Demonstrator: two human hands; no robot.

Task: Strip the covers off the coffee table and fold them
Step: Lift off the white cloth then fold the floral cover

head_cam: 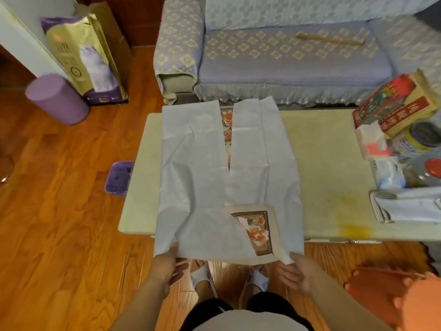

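Cover cloth [198, 163], pale on its back and floral on its face, lies across the left half of the bench [329, 163]. Its two long sides are folded in so they nearly meet down the middle, and its near end hangs over the bench's near edge. A turned-back near corner shows the flower print [257, 230].

The step in hand looks like the next fold, taking the near end up toward the far edge. To do it well, both near corners should be lifted together and kept level, so the folded-in sides do not slip open, and the loose printed flap should be tucked flat first. A second folded cloth [410, 206] lies at the right end of the bench, beside boxes and tins [401, 108].

The left hand [167, 263] pinches the left near corner, thumb on top of the cloth, the other fingers loosely extended below. The right hand [298, 271] grips the right near corner between thumb and fingers, palm turned inward, fingers only partly curled.
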